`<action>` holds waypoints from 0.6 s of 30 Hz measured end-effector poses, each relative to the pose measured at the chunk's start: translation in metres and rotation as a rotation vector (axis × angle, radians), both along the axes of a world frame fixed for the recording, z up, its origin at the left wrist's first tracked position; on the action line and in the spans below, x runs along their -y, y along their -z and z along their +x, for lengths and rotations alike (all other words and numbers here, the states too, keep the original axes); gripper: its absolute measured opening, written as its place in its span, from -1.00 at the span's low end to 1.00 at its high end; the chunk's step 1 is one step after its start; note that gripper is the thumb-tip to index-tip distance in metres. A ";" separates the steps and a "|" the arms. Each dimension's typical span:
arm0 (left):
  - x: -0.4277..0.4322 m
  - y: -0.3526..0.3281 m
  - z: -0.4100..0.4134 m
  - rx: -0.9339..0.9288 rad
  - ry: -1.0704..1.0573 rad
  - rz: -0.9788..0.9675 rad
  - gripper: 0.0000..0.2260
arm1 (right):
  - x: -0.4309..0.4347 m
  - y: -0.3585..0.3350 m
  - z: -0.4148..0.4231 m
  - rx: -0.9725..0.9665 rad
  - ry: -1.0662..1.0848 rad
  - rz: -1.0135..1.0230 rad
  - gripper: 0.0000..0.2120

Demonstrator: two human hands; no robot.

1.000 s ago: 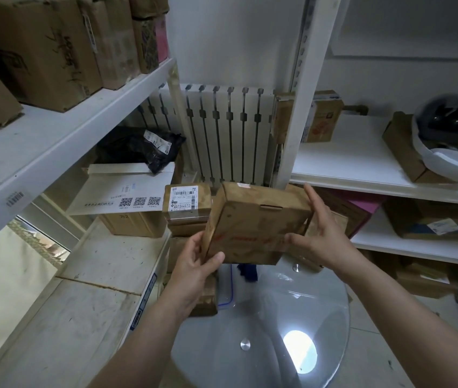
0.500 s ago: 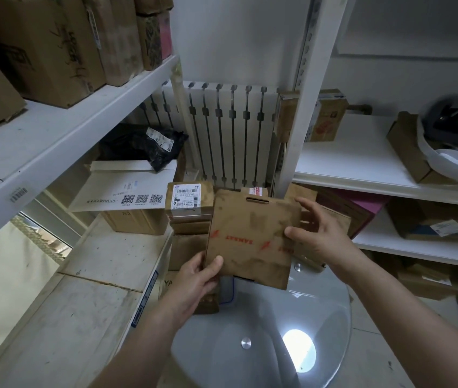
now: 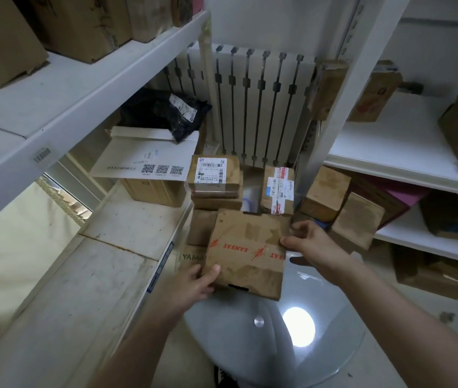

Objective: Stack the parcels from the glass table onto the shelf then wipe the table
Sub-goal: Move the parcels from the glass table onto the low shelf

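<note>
A flat brown cardboard parcel (image 3: pixel 246 250) with red printed tape lies nearly level over the far edge of the round glass table (image 3: pixel 272 340). My left hand (image 3: pixel 194 284) grips its near left corner and my right hand (image 3: pixel 310 245) holds its right edge. Behind it stand more parcels: a labelled stack (image 3: pixel 215 180), a taped box (image 3: pixel 278 191) and two plain brown boxes (image 3: pixel 342 211) on the right. The white left shelf board (image 3: pixel 104 261) runs beside my left arm.
A white envelope parcel (image 3: pixel 149 158) and a black bag (image 3: pixel 163 113) lie on a box at the back of the left shelf. Large boxes fill the upper left shelf (image 3: pixel 62 88). A white radiator (image 3: pixel 253 107) stands behind. Right shelves (image 3: pixel 390 152) hold more boxes.
The parcel has been lowered from a raised, tilted hold to nearly flat just above the table's far edge. Both hands came down with it, and the view tipped downward.
</note>
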State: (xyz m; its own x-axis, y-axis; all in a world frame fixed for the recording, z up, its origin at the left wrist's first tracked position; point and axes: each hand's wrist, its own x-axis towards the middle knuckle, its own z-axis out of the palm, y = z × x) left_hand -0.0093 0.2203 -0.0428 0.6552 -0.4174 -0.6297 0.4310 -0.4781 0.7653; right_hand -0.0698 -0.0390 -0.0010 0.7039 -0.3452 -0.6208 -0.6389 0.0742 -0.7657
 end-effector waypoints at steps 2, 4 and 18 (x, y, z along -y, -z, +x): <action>-0.013 0.007 0.001 -0.003 -0.060 0.015 -0.57 | -0.015 0.012 0.011 -0.019 -0.027 0.033 -0.72; -0.021 0.011 0.005 0.005 -0.157 0.036 -0.76 | -0.028 0.023 0.024 -0.035 -0.046 0.073 -0.76; -0.032 0.045 0.069 0.102 -0.278 0.189 -0.70 | -0.061 0.092 0.093 -0.071 0.089 0.283 -0.46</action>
